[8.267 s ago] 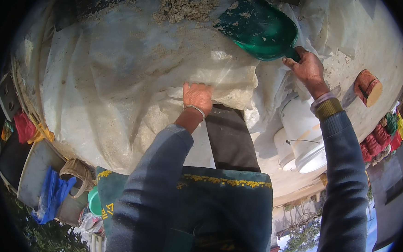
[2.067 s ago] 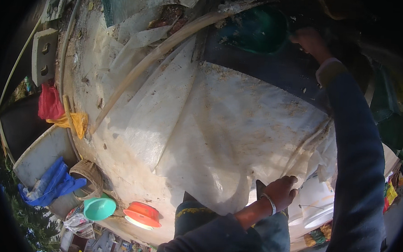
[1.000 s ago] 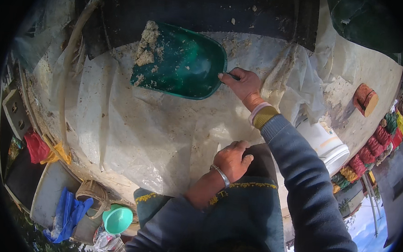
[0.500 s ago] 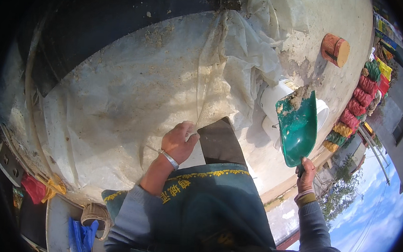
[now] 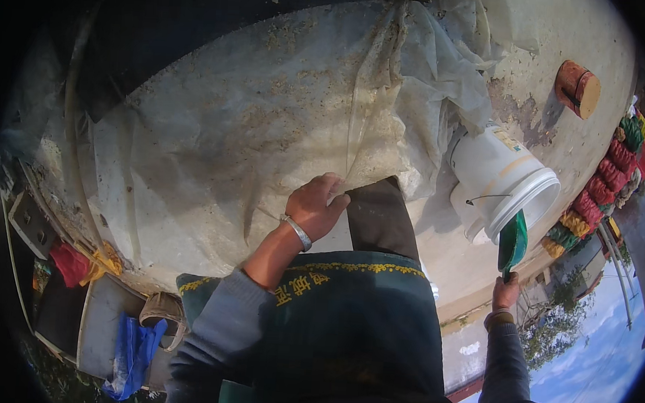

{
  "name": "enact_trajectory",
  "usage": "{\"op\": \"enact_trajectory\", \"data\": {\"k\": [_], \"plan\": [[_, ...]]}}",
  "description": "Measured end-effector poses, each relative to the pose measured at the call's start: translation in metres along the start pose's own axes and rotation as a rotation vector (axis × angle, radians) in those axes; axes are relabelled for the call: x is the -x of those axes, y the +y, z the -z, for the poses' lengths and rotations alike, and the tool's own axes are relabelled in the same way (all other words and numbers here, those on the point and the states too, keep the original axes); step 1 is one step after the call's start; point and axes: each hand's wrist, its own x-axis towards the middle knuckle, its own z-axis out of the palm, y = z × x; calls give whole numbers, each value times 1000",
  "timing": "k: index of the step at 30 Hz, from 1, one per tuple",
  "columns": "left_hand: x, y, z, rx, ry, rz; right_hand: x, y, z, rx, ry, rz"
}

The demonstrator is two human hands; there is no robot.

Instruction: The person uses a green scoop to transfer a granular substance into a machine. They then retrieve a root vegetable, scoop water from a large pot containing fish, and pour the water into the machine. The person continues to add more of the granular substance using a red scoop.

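My right hand point(image 5: 506, 290) is closed round the handle of a green plastic scoop point(image 5: 512, 246). The scoop's front part is inside the mouth of a tilted white bucket point(image 5: 498, 171), so whatever it carries is hidden. Further left, my left hand point(image 5: 318, 207), with a silver bracelet at the wrist, pinches the edge of a large, dusty translucent plastic sheet point(image 5: 215, 150). Just right of that hand, a dark trouser leg point(image 5: 381, 216) shows below a dark green apron point(image 5: 360, 307) with yellow trim.
A reddish cylindrical block point(image 5: 577, 89) stands on the pale ground beyond the bucket. Along the right lie bundled red, green and yellow sacks point(image 5: 610, 178). At the lower left are a basket point(image 5: 162, 317), a blue plastic bag point(image 5: 134, 356) and a red cloth point(image 5: 70, 262). Dark sheeting point(image 5: 201, 17) covers the far left.
The scoop, which showed its broad face with crumbly matter at its tip in front of the bucket, has turned edge-on and gone into the bucket's mouth. My left hand stays at the sheet.
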Motion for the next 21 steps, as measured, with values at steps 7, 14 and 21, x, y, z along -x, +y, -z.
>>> {"op": "enact_trajectory", "data": {"k": [7,14,21], "plan": [[1,2,4,30,1,20,4,-3,-5,-72,-23,63],[3,7,5,65,14,-52,30,-35,38,-826,121,-209],[6,6,7,62,-35,-29,87,-179,97,-1229,-8,-60]]}}
